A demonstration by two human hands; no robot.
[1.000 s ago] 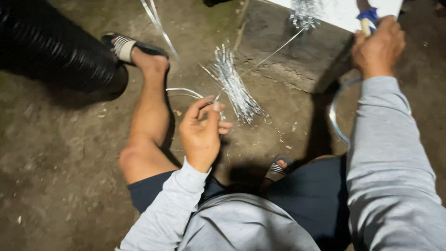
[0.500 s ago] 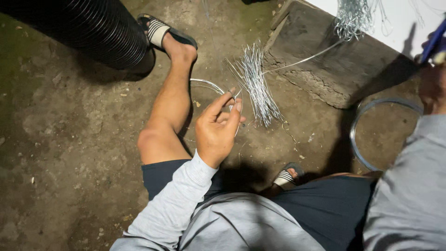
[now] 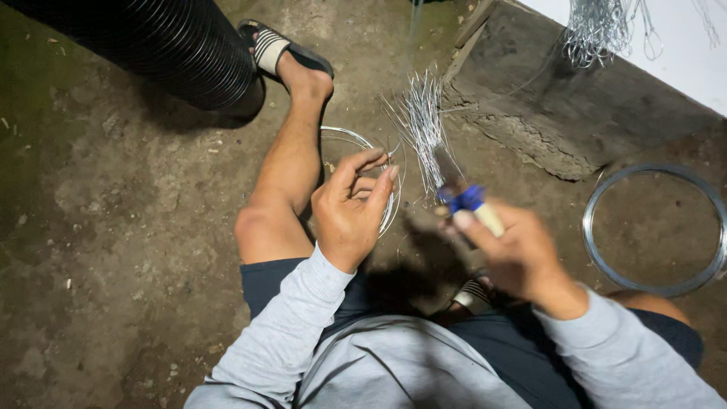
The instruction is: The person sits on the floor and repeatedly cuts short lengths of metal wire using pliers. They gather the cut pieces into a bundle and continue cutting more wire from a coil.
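Wire pieces (image 3: pixel 421 125), cut and bundled, lie on the dirt at upper centre. Left of them, the left hand (image 3: pixel 350 212) pinches one thin strand. Lower right, the blurred right hand (image 3: pixel 515 254) grips a blue-handled tool (image 3: pixel 463 198).

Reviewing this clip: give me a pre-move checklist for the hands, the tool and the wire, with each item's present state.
1. Left hand pinching a wire end: ok, fingertips together by the wire coil.
2. Right hand gripping the blue-handled tool: ok.
3. Tool tip on the wire: cannot tell, blurred.
4. Bundle of cut wires close by: ok, on the ground just ahead.
5. Spare wire ring apart from both hands: ok.
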